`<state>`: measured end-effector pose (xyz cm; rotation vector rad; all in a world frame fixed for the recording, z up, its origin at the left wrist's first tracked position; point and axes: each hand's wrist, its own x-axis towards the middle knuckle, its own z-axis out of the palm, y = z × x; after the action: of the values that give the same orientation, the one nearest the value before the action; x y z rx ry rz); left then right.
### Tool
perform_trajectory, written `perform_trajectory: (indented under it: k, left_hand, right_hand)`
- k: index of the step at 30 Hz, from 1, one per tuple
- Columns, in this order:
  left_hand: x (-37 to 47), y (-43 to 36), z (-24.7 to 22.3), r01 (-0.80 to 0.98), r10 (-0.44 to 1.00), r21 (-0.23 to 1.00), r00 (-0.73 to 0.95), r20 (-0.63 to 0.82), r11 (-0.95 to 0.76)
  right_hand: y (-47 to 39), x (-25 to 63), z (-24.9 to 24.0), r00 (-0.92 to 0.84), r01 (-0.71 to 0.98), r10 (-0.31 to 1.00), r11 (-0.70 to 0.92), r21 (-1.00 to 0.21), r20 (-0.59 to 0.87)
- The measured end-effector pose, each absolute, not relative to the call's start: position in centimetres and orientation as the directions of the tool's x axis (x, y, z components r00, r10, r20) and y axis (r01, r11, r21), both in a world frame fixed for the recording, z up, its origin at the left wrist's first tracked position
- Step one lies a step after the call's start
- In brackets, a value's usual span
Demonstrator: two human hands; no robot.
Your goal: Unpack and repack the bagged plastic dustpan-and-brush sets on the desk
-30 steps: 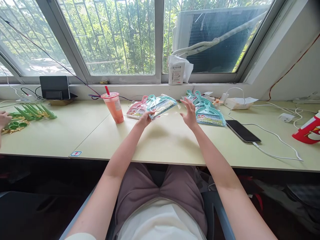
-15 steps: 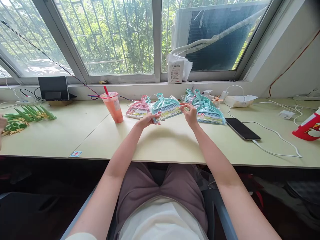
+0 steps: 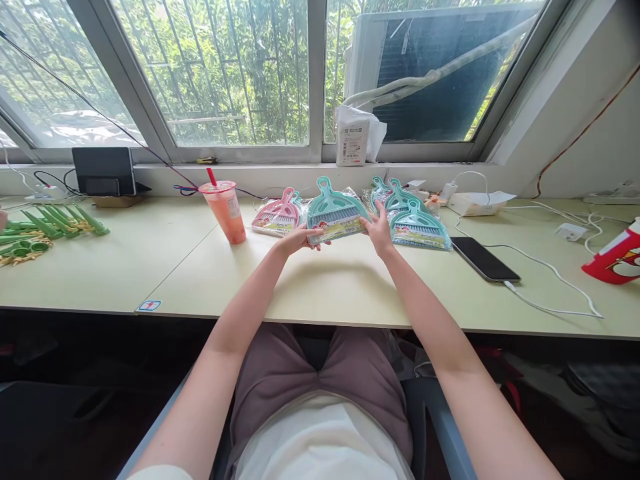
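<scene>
Between both hands, a teal toy dustpan and brush set [image 3: 334, 212] in clear plastic wrap hangs above the table, its handle pointing up. My left hand [image 3: 299, 240] grips its lower left corner, fingers underneath. At the right edge, my right hand [image 3: 379, 232] is closed on the wrapping. Just behind on the left lies a packaged pink dustpan set [image 3: 279, 212]. To the right of my right hand, more packaged teal dustpan sets [image 3: 420, 225] overlap in a pile.
A tilted-looking cup of pink drink [image 3: 227, 213] stands left of the packages. Rightward lie a phone [image 3: 485, 259] on a white cable, a white box [image 3: 477, 203] and a red bottle [image 3: 615, 257]. Green plastic pieces [image 3: 55, 223] lie far left, near another person's hand [image 3: 3, 219].
The held dustpan set has risen slightly and turned its front more toward me. My right hand has shifted from pinching the corner to a fuller hold.
</scene>
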<state>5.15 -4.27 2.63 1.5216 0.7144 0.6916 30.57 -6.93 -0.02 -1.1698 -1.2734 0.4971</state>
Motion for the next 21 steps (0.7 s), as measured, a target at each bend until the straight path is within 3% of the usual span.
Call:
perform_trajectory:
  k: [3, 6, 9, 12, 16, 21]
  left_hand:
    - [5.4, -4.2, 2.8, 0.04, 0.79, 0.999, 0.613, 0.0, -0.031]
    - [5.8, -4.4, 3.1, -0.051, 0.778, 0.998, 0.629, 0.0, 0.041]
    - [6.2, -4.9, 3.2, -0.183, 0.774, 0.983, 0.626, 0.093, 0.03]
    - [6.8, -5.2, 2.9, -0.18, 0.852, 0.982, 0.503, 0.145, -0.062]
    - [7.7, -5.1, 2.3, -0.173, 0.958, 0.982, 0.261, 0.117, -0.073]
    - [8.3, -5.0, 2.3, -0.243, 0.992, 0.969, 0.112, 0.059, -0.03]
  right_hand:
    - [-6.7, 30.8, 0.0, 0.292, -0.016, 0.928, 0.246, -0.969, 0.231]
    - [-6.5, 30.9, 0.2, 0.344, -0.121, 0.92, 0.242, -0.963, 0.188]
    - [-6.5, 31.0, 0.3, 0.434, -0.149, 0.882, 0.275, -0.95, 0.187]
    - [-6.7, 30.7, 0.4, 0.487, -0.118, 0.851, 0.288, -0.95, 0.197]
    - [-7.1, 29.4, 0.5, 0.445, -0.085, 0.866, 0.295, -0.952, 0.229]
    - [-7.5, 28.2, 0.4, 0.4, -0.065, 0.877, 0.315, -0.947, 0.264]
